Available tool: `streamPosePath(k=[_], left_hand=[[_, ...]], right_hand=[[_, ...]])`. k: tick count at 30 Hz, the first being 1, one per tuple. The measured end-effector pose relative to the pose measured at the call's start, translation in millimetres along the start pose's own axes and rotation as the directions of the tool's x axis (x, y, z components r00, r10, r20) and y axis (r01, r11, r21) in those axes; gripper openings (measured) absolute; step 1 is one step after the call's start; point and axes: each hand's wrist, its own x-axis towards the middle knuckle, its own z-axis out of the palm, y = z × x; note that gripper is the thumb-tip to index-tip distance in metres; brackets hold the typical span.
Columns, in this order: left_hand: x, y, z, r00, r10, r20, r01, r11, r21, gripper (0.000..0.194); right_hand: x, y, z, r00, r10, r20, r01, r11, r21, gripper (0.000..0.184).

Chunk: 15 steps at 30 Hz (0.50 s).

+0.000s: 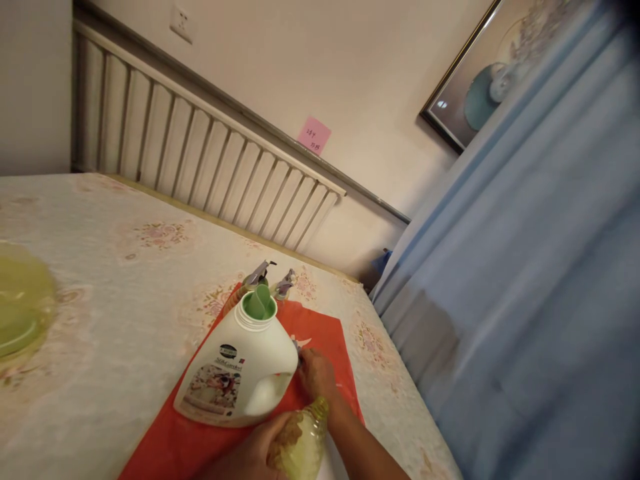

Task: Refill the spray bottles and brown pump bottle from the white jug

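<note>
Beside held bottle, jug, "Garden" label

I observe a cream wall bearing a socket, a pink handwritten note and a dark-framed picture. I note a ribbed radiator beyond the floral-patterned surface, and a blue curtain at right partly covering the picture. Lighting appears soft.

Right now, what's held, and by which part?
Left hand: the yellowish bottle, by its body. Right hand: beside the white jug; can't tell whether it holds anything.
</note>
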Motion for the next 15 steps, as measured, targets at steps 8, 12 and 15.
streamPosePath(k=[8,12,15], left_hand=[[-1,6,0.4,0.999,0.026,0.036,-0.026,1.000,0.016,0.088],[-1,7,1.6,1.000,0.018,0.019,-0.018,1.000,-0.010,0.086],[-2,10,3.4,1.000,0.006,0.003,-0.006,1.000,-0.015,0.086]], right_hand=[[-7,2,5,0.999,0.050,0.002,-0.050,0.987,0.154,0.025],[-9,-4,-7,0.995,0.087,-0.041,-0.067,0.935,0.349,0.018],[-9,-13,-22,0.994,0.107,-0.006,-0.088,0.845,0.527,0.005]])
